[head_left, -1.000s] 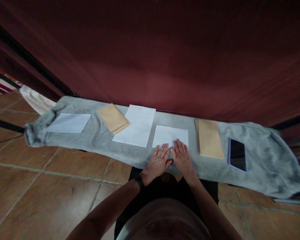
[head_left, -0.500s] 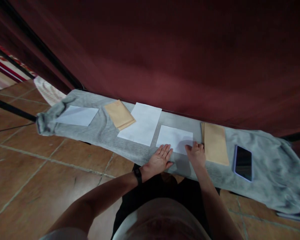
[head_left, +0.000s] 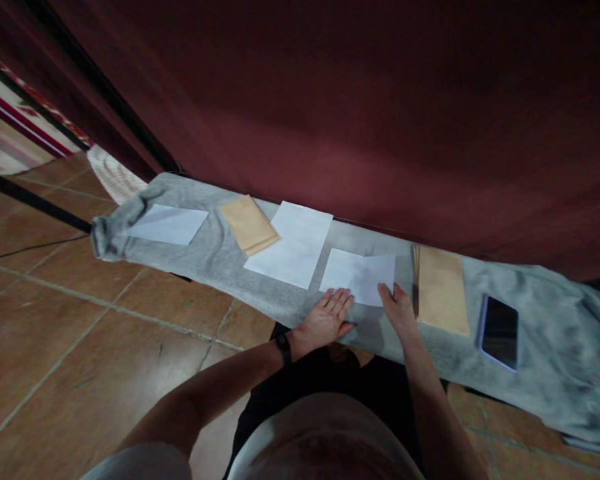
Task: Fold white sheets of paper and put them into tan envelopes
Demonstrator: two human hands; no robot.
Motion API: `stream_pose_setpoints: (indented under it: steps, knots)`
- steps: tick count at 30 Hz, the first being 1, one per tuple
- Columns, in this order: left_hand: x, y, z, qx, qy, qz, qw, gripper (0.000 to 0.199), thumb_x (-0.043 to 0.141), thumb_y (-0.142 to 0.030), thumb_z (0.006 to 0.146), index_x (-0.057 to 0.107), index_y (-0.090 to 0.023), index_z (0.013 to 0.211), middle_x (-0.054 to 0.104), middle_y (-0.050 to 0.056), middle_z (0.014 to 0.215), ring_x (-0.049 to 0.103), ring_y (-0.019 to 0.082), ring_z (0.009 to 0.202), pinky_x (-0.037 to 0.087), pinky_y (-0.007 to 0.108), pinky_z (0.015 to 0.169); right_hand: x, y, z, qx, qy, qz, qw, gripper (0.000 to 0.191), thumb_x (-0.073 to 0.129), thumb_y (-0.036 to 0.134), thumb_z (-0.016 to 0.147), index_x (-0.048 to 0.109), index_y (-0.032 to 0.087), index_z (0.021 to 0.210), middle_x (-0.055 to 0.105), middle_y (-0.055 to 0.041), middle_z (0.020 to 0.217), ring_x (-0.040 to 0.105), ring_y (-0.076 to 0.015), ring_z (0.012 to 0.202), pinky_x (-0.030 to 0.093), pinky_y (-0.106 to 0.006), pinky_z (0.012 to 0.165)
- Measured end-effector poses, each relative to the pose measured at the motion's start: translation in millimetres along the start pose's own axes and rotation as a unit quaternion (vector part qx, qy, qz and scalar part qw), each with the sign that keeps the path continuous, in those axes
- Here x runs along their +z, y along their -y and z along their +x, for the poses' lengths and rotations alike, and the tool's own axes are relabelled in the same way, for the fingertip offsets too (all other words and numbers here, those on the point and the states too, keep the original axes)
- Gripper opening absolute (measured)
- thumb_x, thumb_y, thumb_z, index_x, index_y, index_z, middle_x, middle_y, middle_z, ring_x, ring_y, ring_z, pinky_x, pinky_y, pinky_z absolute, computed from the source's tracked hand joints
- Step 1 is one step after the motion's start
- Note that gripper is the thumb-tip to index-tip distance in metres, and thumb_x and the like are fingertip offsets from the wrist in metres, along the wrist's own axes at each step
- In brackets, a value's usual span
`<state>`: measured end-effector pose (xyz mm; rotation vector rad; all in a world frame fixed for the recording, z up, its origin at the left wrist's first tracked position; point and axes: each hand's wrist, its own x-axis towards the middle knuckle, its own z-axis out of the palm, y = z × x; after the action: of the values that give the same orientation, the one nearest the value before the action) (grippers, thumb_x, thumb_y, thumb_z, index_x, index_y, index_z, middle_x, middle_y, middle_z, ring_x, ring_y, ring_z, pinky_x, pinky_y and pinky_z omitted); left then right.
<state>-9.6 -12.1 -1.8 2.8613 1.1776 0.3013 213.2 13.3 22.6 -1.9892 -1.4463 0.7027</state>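
A small white sheet of paper (head_left: 359, 270) lies on the grey cloth in front of me, its right part lifted a little. My left hand (head_left: 329, 316) rests palm up with fingers stretched out, the fingertips at the paper's near left edge. My right hand (head_left: 398, 307) pinches the near right corner of the sheet between thumb and fingers. Close to the right hand is a stack of brown envelopes (head_left: 443, 290). To the left of the small sheet lies a larger white sheet (head_left: 295, 243).
Another pile of brown envelopes (head_left: 247, 223) partly overlaps the larger sheet. Farther left is one more white sheet (head_left: 170, 225). A phone (head_left: 500, 331) lies at the right on the grey cloth (head_left: 555, 333). Behind the narrow surface hangs a dark red curtain (head_left: 330, 133).
My right hand has taken hold of the small sheet's corner and raised its right side slightly. My left hand stays at the near edge. The whole view has shifted a little.
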Motion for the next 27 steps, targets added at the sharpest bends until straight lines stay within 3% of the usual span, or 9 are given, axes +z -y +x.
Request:
stream_pose_setpoints:
  steps: [4,7,11,14,16,21,24,27]
  knots:
    - [0.0,3.6,-9.2,-0.056,-0.042,-0.099,0.993,0.058,0.039,-0.036,0.105,0.032,-0.01,0.156,0.039,0.017,0.16,0.031,0.025,0.152,0.028,0.045,0.125,19.3,19.4,-18.5,-0.021,0.068,0.221,0.973,0.076,0.034,0.075,0.095,0.06,0.018,0.139,0.062,-0.0116,0.141,0.057,-0.0259,0.131,0.046,-0.039,0.11]
    - [0.8,13.9,-17.1,-0.133,-0.094,-0.205,0.965,0.056,0.035,-0.026,0.104,0.028,-0.016,0.159,0.035,0.012,0.164,0.028,0.022,0.153,0.031,0.043,0.124,38.8,27.4,-27.9,-0.039,0.128,0.274,0.952,0.082,0.021,0.075,0.098,0.038,0.02,0.156,0.041,-0.0083,0.16,0.042,-0.0228,0.146,0.035,-0.043,0.121]
    - [1.5,33.3,-17.4,-0.259,-0.151,-0.347,0.889,0.054,0.035,-0.024,0.101,0.04,-0.018,0.154,0.039,0.01,0.162,0.036,0.022,0.15,0.03,0.044,0.125,63.3,28.2,-35.0,-0.132,0.106,0.103,0.98,0.065,0.025,0.062,0.104,0.037,0.026,0.157,0.029,-0.005,0.167,0.025,-0.0218,0.154,0.025,-0.046,0.125]
    - [0.6,47.4,-6.9,-0.339,-0.158,-0.416,0.829,0.05,0.042,-0.026,0.097,0.052,-0.018,0.146,0.053,0.01,0.152,0.048,0.024,0.142,0.033,0.044,0.122,75.4,24.3,-38.8,-0.206,0.068,-0.064,0.974,0.056,0.035,0.048,0.105,0.048,0.019,0.151,0.032,-0.0115,0.165,0.029,-0.0282,0.152,0.025,-0.053,0.124]
    - [-0.5,56.0,3.9,-0.381,-0.144,-0.423,0.809,0.047,0.047,-0.028,0.095,0.057,-0.018,0.14,0.062,0.011,0.143,0.056,0.026,0.135,0.041,0.044,0.117,79.3,20.8,-40.6,-0.233,0.056,-0.124,0.963,0.051,0.04,0.04,0.104,0.05,0.019,0.149,0.036,-0.0119,0.163,0.031,-0.0294,0.151,0.025,-0.054,0.124]
    - [-1.6,71.6,33.3,-0.404,-0.105,-0.4,0.816,0.036,0.058,-0.029,0.089,0.065,-0.017,0.122,0.076,0.01,0.107,0.073,0.023,0.091,0.058,0.036,0.082,81.9,14.7,-40.4,-0.252,0.047,-0.134,0.957,0.049,0.04,0.029,0.101,0.051,0.021,0.149,0.042,-0.0097,0.16,0.035,-0.0271,0.149,0.03,-0.052,0.123]
    - [-2.0,73.3,47.2,-0.395,-0.092,-0.393,0.825,0.022,0.061,-0.024,0.086,0.068,-0.017,0.106,0.075,0.004,0.085,0.07,0.018,0.073,0.055,0.027,0.066,84.7,12.8,-37.4,-0.24,0.037,-0.107,0.964,0.049,0.038,0.024,0.1,0.054,0.017,0.146,0.046,-0.0117,0.157,0.038,-0.0272,0.148,0.032,-0.052,0.122]
    - [-6.1,67.5,55.4,-0.389,-0.088,-0.371,0.839,0.01,0.061,-0.018,0.084,0.068,-0.016,0.091,0.072,0.002,0.076,0.068,0.017,0.069,0.052,0.026,0.063,87.2,11.2,-33.6,-0.22,0.031,-0.05,0.974,0.049,0.035,0.028,0.101,0.056,0.016,0.143,0.051,-0.0126,0.153,0.043,-0.0264,0.145,0.033,-0.051,0.122]
